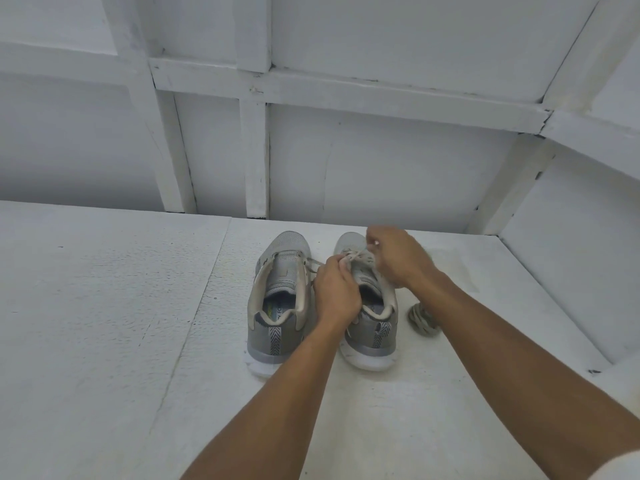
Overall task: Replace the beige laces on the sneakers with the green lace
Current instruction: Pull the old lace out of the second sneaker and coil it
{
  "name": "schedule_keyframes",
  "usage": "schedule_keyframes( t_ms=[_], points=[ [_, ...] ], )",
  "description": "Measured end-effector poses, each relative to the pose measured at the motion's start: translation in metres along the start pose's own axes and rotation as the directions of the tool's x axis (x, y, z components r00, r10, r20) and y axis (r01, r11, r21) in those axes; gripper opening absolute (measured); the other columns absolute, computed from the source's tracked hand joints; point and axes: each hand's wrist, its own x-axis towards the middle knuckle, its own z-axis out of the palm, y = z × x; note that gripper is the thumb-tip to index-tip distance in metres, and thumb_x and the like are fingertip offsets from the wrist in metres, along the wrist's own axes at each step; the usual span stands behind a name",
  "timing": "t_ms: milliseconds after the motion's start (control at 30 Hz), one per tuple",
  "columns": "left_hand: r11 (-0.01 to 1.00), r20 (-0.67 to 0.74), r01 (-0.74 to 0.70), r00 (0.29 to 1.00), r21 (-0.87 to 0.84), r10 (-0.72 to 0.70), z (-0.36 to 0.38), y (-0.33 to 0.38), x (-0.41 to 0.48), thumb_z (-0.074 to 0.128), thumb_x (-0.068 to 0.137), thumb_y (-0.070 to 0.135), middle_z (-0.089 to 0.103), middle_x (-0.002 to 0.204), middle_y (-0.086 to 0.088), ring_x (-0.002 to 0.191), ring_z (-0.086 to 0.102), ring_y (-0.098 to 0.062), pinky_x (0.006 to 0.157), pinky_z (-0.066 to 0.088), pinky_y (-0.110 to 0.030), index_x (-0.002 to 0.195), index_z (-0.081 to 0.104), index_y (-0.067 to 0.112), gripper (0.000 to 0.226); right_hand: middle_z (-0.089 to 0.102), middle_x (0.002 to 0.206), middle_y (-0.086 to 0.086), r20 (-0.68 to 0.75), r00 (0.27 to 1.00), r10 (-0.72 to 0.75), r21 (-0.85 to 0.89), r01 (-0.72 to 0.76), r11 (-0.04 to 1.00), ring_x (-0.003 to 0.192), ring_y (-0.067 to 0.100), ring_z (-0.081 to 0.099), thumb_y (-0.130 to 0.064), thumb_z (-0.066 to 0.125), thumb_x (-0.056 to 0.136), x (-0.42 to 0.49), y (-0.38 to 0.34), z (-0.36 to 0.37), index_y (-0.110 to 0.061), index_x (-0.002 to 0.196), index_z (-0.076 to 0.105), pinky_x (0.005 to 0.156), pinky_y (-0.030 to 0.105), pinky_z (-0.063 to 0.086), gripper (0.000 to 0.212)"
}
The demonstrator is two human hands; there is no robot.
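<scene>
Two grey sneakers stand side by side on the white surface, heels toward me. The left sneaker [277, 306] has an open tongue area with no lace visible across it, and a loose beige strand trails from its right side. My left hand [337, 291] and my right hand [398, 258] are both over the right sneaker [372, 337], each pinching its beige lace [356, 255] near the toe end. A small bundle of greenish lace [422, 318] lies on the surface just right of that sneaker.
The white textured surface [121, 323] stretches wide to the left and toward me. A white panelled wall [346, 150] rises close behind the shoes, and a side wall [571, 271] closes off the right.
</scene>
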Motion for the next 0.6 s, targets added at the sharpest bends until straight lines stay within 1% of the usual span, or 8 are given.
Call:
schedule_keyframes(
  t_ms=[67, 133, 200, 267, 333, 433, 500, 600],
  points=[
    [1.000, 0.005, 0.001, 1.000, 0.016, -0.001, 0.000, 0.000, 0.000, 0.030, 0.104, 0.026, 0.062, 0.111, -0.013, 0.107, 0.054, -0.030, 0.094, 0.043, -0.042, 0.119, 0.057, 0.011, 0.035, 0.056, 0.087, 0.007, -0.069, 0.995, 0.068, 0.023, -0.066, 0.998, 0.084, 0.031, 0.054, -0.011, 0.047, 0.097, 0.003, 0.010, -0.008, -0.012, 0.086, 0.051, 0.068, 0.038, 0.043, 0.011],
    [1.000, 0.002, -0.004, 1.000, 0.026, 0.004, 0.000, 0.001, -0.001, 0.030, 0.105, 0.025, 0.062, 0.111, -0.013, 0.107, 0.054, -0.029, 0.093, 0.042, -0.041, 0.119, 0.058, 0.011, 0.035, 0.055, 0.091, 0.007, -0.091, 0.990, 0.109, 0.019, -0.108, 0.994, 0.091, 0.032, 0.054, -0.009, 0.046, 0.096, 0.005, 0.016, -0.010, -0.009, 0.094, 0.054, 0.070, 0.038, 0.043, 0.008],
    [1.000, -0.002, -0.001, 1.000, 0.022, 0.001, 0.000, 0.002, -0.001, 0.030, 0.105, 0.024, 0.062, 0.113, -0.014, 0.108, 0.054, -0.030, 0.093, 0.042, -0.040, 0.120, 0.057, 0.010, 0.034, 0.057, 0.114, 0.010, -0.045, 0.995, 0.093, 0.025, -0.091, 0.995, 0.108, 0.030, 0.051, -0.006, 0.048, 0.093, 0.002, 0.012, -0.007, -0.008, 0.113, 0.055, 0.085, 0.040, 0.045, 0.021],
    [1.000, -0.003, 0.003, 1.000, 0.028, -0.003, -0.001, 0.003, -0.001, 0.031, 0.105, 0.024, 0.062, 0.113, -0.015, 0.107, 0.054, -0.031, 0.092, 0.043, -0.042, 0.121, 0.057, 0.010, 0.034, 0.052, 0.130, 0.007, 0.024, 1.000, 0.012, 0.047, -0.013, 0.999, 0.122, 0.027, 0.043, -0.007, 0.052, 0.089, -0.002, 0.004, 0.000, -0.009, 0.125, 0.053, 0.098, 0.040, 0.040, 0.036],
    [0.999, 0.000, 0.004, 1.000, 0.035, -0.004, 0.000, 0.002, -0.001, 0.030, 0.104, 0.026, 0.062, 0.111, -0.016, 0.106, 0.056, -0.033, 0.091, 0.044, -0.044, 0.121, 0.057, 0.011, 0.035, 0.057, 0.123, 0.003, 0.039, 0.995, -0.091, 0.026, 0.090, 0.996, 0.119, 0.024, 0.043, -0.013, 0.056, 0.087, -0.005, -0.005, 0.009, -0.011, 0.116, 0.059, 0.098, 0.038, 0.039, 0.029],
    [0.999, 0.002, 0.006, 1.000, 0.031, -0.006, -0.001, 0.000, 0.000, 0.030, 0.104, 0.026, 0.062, 0.111, -0.017, 0.106, 0.056, -0.034, 0.093, 0.043, -0.046, 0.121, 0.057, 0.010, 0.035, 0.058, 0.100, -0.001, 0.037, 0.987, -0.155, -0.043, 0.156, 0.987, 0.108, 0.020, 0.045, -0.023, 0.060, 0.089, -0.004, -0.008, 0.019, -0.013, 0.093, 0.062, 0.083, 0.028, 0.035, 0.011],
    [0.999, 0.006, 0.006, 1.000, 0.033, -0.006, -0.001, 0.000, -0.001, 0.030, 0.104, 0.026, 0.062, 0.113, -0.016, 0.108, 0.055, -0.033, 0.094, 0.043, -0.046, 0.121, 0.057, 0.011, 0.035, 0.058, 0.095, -0.001, 0.036, 0.991, -0.126, -0.016, 0.127, 0.992, 0.104, 0.021, 0.048, -0.023, 0.060, 0.091, -0.002, -0.006, 0.017, -0.014, 0.087, 0.061, 0.082, 0.030, 0.038, 0.010],
    [0.999, 0.008, 0.005, 1.000, 0.035, -0.005, -0.001, 0.001, -0.001, 0.030, 0.104, 0.024, 0.061, 0.114, -0.014, 0.109, 0.054, -0.032, 0.095, 0.043, -0.044, 0.121, 0.057, 0.012, 0.034, 0.060, 0.098, 0.006, -0.048, 0.998, 0.031, 0.034, -0.030, 0.999, 0.093, 0.025, 0.052, -0.016, 0.056, 0.094, 0.000, 0.005, 0.003, -0.011, 0.086, 0.058, 0.077, 0.037, 0.044, 0.010]
  ],
)
